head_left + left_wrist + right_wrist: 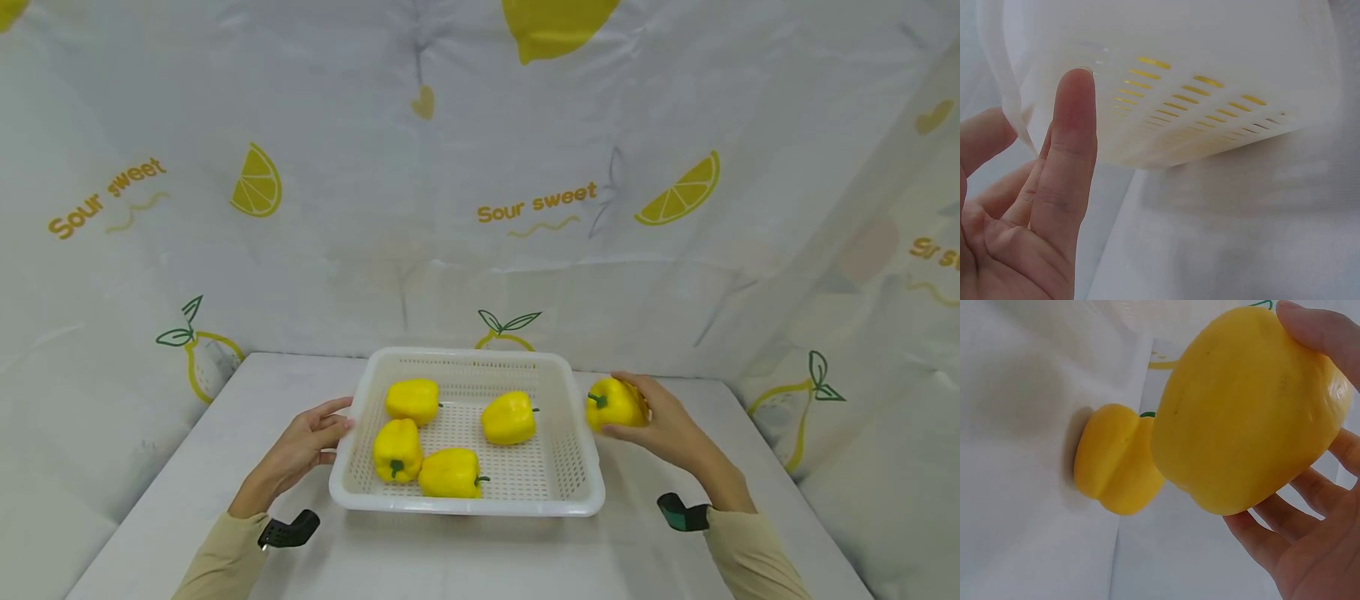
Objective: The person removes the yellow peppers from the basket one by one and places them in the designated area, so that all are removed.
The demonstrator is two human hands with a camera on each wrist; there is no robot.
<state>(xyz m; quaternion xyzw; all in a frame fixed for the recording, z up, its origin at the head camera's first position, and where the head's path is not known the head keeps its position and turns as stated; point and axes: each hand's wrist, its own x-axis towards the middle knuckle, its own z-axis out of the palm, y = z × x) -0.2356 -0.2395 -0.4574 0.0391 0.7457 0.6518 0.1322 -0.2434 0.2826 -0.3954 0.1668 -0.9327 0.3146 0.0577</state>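
A white slotted plastic basket [480, 506] stands on the table with several yellow bell peppers [450, 472] inside. My left hand [303, 442] is at its left side, fingertips right at the rim. In the left wrist view the thumb [1072, 144] points straight up along the basket's outer wall [1210, 37]. To the right of the basket, my right hand [663, 425] grips another yellow bell pepper [611, 404], its green stem facing the basket. In the right wrist view, thumb and fingers hold this pepper [1241, 412] from opposite sides.
One more yellow bell pepper [1113, 459] sits on the table beyond the held one in the right wrist view; it is hidden in the head view. A lemon-print cloth [375, 250] hangs behind the white table [450, 558]. Black straps [288, 529] circle both wrists.
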